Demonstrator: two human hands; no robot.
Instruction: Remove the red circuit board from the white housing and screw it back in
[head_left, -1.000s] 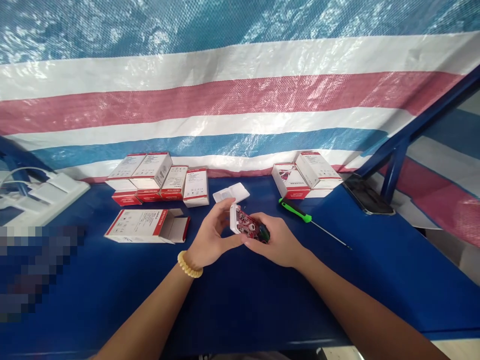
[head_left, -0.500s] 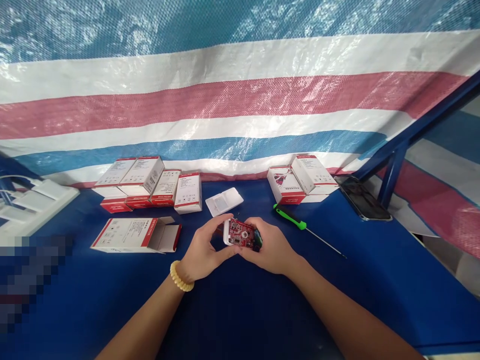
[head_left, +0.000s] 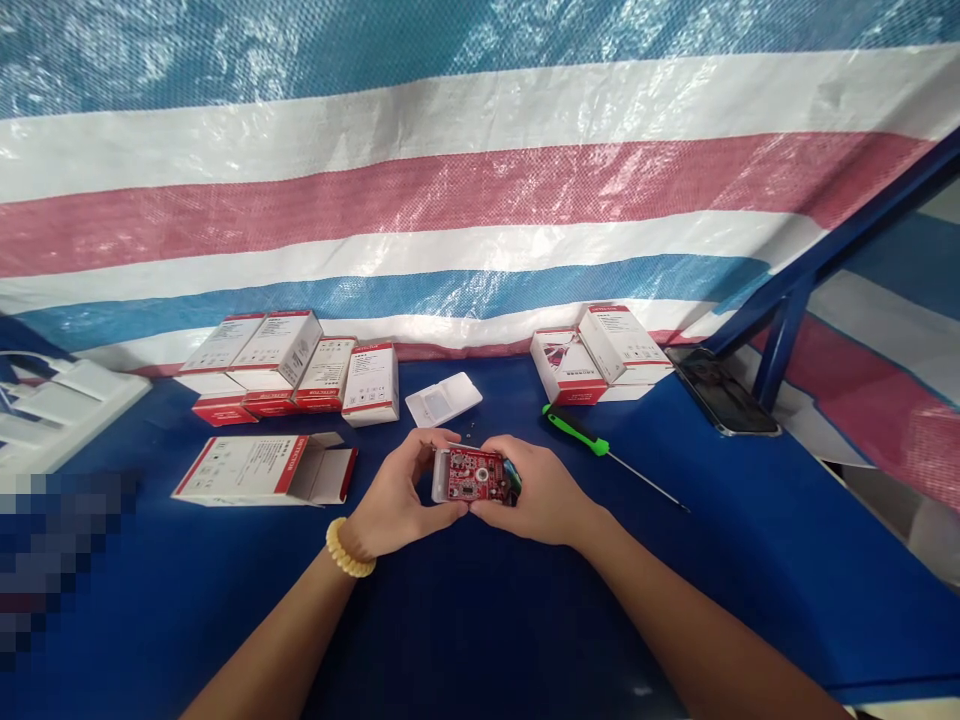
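Blue table (head_left: 750, 560); both hands (head_left: 405, 495) (head_left: 540, 495) grip circuit module (head_left: 469, 475), lying left-right, board up

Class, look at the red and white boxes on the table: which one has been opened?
The box lying alone in front of the left row, nearest the left hand: its end flaps stand open. The others are shut.

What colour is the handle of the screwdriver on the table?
Bright green with a black end, seen in the head view: screwdriver.
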